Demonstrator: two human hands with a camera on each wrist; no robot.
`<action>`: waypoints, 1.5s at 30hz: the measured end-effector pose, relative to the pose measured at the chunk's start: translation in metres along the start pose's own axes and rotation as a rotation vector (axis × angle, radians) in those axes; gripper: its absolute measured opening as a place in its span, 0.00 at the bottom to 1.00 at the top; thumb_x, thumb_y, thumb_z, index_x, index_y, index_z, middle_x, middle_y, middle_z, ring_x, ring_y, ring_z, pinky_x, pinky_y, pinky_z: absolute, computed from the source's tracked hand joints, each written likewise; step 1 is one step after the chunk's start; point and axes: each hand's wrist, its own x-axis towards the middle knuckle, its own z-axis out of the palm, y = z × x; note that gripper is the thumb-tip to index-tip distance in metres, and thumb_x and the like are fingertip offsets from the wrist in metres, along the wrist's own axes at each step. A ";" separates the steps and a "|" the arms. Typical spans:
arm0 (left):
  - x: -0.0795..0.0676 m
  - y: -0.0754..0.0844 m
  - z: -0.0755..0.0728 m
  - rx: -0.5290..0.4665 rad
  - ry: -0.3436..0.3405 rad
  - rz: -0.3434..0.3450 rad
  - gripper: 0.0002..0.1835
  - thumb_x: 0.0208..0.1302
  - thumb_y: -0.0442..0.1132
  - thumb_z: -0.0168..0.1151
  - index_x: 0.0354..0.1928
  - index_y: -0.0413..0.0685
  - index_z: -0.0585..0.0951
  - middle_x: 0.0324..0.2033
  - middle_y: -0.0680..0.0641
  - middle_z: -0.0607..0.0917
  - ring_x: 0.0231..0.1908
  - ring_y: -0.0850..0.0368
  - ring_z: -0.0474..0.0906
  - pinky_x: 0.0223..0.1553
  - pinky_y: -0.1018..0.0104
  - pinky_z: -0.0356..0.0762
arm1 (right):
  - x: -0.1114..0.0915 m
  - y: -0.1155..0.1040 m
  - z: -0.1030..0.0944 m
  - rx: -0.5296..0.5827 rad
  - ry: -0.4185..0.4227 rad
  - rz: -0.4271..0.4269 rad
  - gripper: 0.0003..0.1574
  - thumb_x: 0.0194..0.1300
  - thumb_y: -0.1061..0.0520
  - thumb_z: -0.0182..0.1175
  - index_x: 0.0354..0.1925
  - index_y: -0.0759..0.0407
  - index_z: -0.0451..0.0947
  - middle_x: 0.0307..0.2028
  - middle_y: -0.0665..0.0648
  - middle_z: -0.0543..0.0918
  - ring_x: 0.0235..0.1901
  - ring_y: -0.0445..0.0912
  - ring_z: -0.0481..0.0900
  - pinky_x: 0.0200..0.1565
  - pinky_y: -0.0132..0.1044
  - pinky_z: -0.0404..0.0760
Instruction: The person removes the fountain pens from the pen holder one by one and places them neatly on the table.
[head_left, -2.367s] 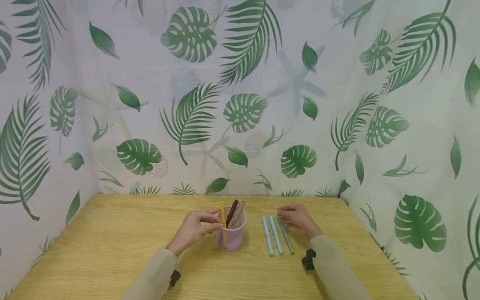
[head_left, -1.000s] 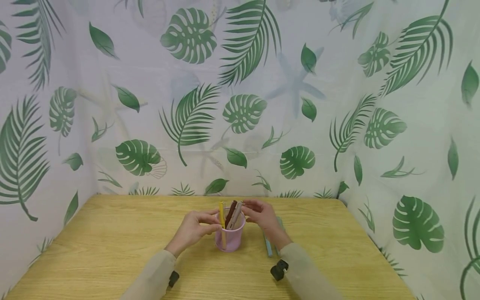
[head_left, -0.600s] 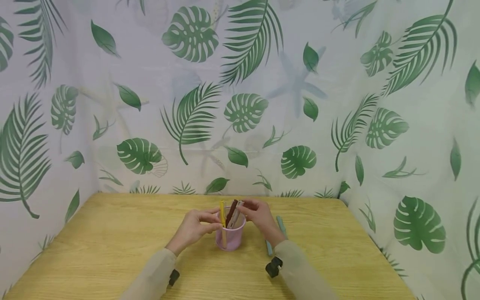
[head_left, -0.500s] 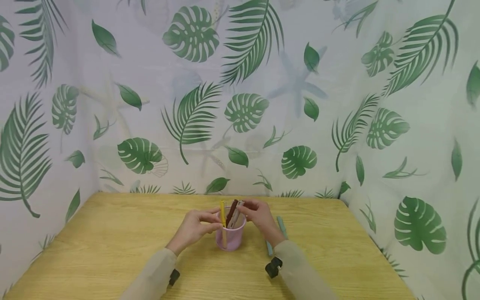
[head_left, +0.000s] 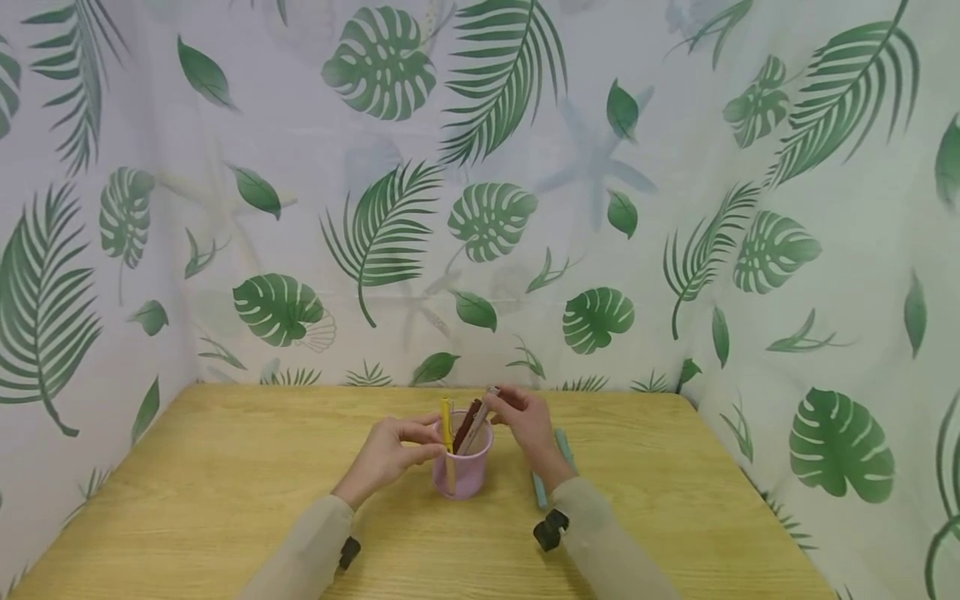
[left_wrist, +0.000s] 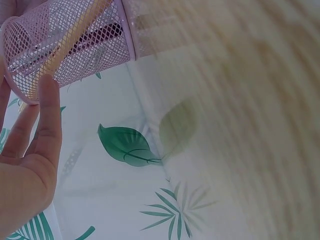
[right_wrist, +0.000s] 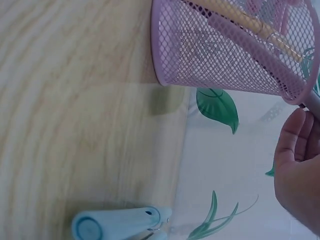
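A pink mesh pen cup [head_left: 468,481] stands on the table, its rim between the thumb and fingers of my left hand [head_left: 390,452]. Inside lean a yellow pen [head_left: 447,421], a dark brown pen [head_left: 466,428] and a greyish pen [head_left: 477,431]. My right hand [head_left: 528,423] pinches the upper end of the greyish pen, which tilts right over the rim with its lower part still in the cup. The right wrist view shows that hand's fingers [right_wrist: 292,137] right at the cup's rim. In the left wrist view, fingertips [left_wrist: 49,87] lie along the mesh wall.
Right of the cup, a light blue pen [head_left: 539,490] and a green pen [head_left: 563,446] lie on the wooden table [head_left: 247,483], partly hidden by my right forearm. A leaf-patterned curtain [head_left: 517,333] rises behind the table's back edge.
My right hand has gone from the pens on the table to the cup and taken hold of the greyish pen, which now sits higher and tilts further right. My left hand stays at the cup.
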 end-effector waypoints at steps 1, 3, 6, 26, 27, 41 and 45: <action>0.000 0.000 0.000 0.001 0.001 0.005 0.03 0.49 0.45 0.69 0.27 0.60 0.85 0.54 0.49 0.76 0.53 0.57 0.72 0.46 0.58 0.75 | 0.001 0.000 -0.001 0.036 -0.004 -0.017 0.23 0.57 0.55 0.63 0.47 0.68 0.75 0.41 0.67 0.80 0.36 0.48 0.80 0.41 0.52 0.77; 0.000 -0.001 0.001 0.005 -0.001 0.009 0.03 0.49 0.45 0.69 0.27 0.60 0.85 0.54 0.48 0.76 0.53 0.56 0.72 0.45 0.60 0.75 | 0.001 -0.003 -0.003 0.106 -0.019 -0.034 0.22 0.58 0.57 0.62 0.47 0.70 0.74 0.43 0.73 0.77 0.36 0.48 0.80 0.44 0.59 0.73; -0.001 -0.002 0.001 0.003 -0.003 0.013 0.03 0.49 0.46 0.69 0.27 0.60 0.85 0.54 0.48 0.76 0.53 0.56 0.72 0.45 0.60 0.75 | -0.002 -0.012 -0.005 0.168 -0.050 -0.038 0.18 0.61 0.62 0.58 0.48 0.71 0.72 0.46 0.79 0.73 0.38 0.51 0.80 0.45 0.63 0.68; 0.000 0.001 -0.001 0.018 -0.003 0.012 0.03 0.50 0.43 0.68 0.29 0.60 0.85 0.55 0.49 0.75 0.54 0.57 0.71 0.48 0.59 0.73 | 0.006 -0.009 -0.012 0.131 -0.104 -0.080 0.20 0.65 0.62 0.53 0.56 0.58 0.70 0.46 0.73 0.75 0.43 0.59 0.78 0.39 0.49 0.79; 0.000 0.002 -0.001 0.018 -0.004 0.009 0.03 0.50 0.43 0.68 0.29 0.59 0.85 0.55 0.49 0.75 0.54 0.56 0.71 0.49 0.59 0.72 | 0.005 -0.009 -0.012 0.139 -0.108 -0.075 0.21 0.64 0.63 0.53 0.56 0.58 0.70 0.47 0.74 0.74 0.44 0.60 0.77 0.39 0.49 0.78; -0.002 0.002 -0.001 0.019 0.000 -0.004 0.03 0.50 0.43 0.68 0.28 0.60 0.85 0.54 0.52 0.76 0.54 0.57 0.72 0.50 0.58 0.71 | 0.007 -0.018 -0.021 0.260 -0.096 -0.109 0.25 0.61 0.64 0.57 0.57 0.64 0.66 0.51 0.75 0.71 0.48 0.62 0.74 0.40 0.54 0.77; -0.003 0.000 0.000 0.020 0.003 0.006 0.02 0.50 0.44 0.68 0.29 0.59 0.85 0.54 0.50 0.76 0.54 0.57 0.71 0.46 0.62 0.74 | 0.011 -0.020 -0.025 0.286 -0.076 -0.132 0.25 0.59 0.64 0.59 0.55 0.63 0.68 0.48 0.69 0.77 0.46 0.60 0.77 0.38 0.53 0.77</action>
